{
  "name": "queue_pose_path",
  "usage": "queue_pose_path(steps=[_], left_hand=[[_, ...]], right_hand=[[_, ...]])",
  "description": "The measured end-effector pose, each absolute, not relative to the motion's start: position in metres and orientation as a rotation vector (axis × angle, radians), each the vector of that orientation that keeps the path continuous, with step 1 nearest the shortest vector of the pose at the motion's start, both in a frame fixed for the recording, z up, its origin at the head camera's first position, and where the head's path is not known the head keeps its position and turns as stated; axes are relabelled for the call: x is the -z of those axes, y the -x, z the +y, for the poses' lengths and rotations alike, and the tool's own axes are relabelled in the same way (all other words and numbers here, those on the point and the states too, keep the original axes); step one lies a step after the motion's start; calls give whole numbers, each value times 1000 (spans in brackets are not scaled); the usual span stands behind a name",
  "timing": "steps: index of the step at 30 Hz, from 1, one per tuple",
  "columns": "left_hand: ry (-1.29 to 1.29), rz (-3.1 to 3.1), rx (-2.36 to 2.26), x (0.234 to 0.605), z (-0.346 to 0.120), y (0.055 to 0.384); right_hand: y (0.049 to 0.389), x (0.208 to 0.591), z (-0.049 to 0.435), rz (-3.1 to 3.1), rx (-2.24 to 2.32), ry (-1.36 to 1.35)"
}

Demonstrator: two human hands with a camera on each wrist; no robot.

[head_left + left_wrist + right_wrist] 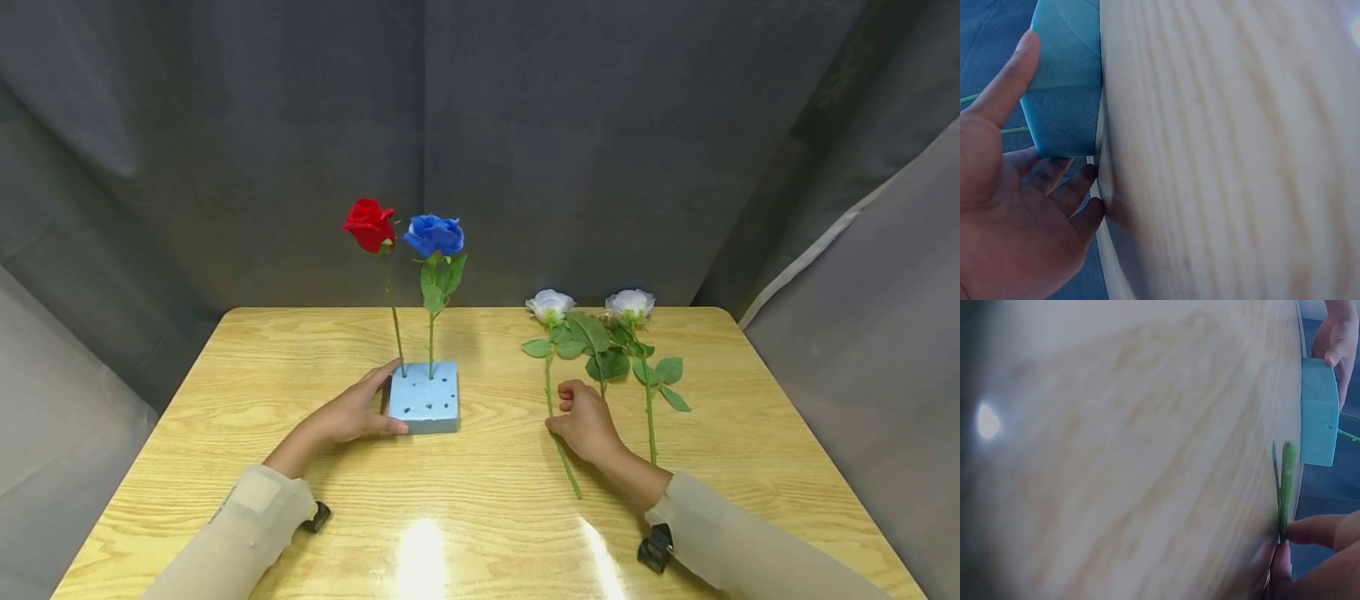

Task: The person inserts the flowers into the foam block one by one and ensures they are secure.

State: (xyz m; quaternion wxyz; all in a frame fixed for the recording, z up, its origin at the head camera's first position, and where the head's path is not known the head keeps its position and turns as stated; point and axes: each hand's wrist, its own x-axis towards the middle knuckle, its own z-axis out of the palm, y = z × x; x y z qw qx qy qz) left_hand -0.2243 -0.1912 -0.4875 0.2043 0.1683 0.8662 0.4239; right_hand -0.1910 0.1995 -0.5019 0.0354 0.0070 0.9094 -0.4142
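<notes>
A light blue foam block (424, 398) with several holes stands on the table, a red rose (369, 225) and a blue rose (435, 236) upright in it. My left hand (352, 414) holds the block at its left side, thumb at the front and fingers toward the back; the left wrist view shows the thumb against the block (1066, 75). My right hand (588, 425) pinches the green stem (1287, 481) of a white rose (551, 305) lying on the table. Its stem end points toward the near edge.
Another white rose (630, 303) lies to the right, its stem passing beside my right forearm. Between the two white roses lies a leafy stem (602, 379), its lower part hidden by my right hand. Grey curtains (570, 150) stand behind the wooden table (300, 350).
</notes>
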Motion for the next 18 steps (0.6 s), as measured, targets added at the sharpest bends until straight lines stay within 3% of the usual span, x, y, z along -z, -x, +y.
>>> queue_pose_path(steps=[18], left_hand=[[-466,2421,-1172,488,-191,225]], right_hand=[[202,490,209,2714,1319,54]])
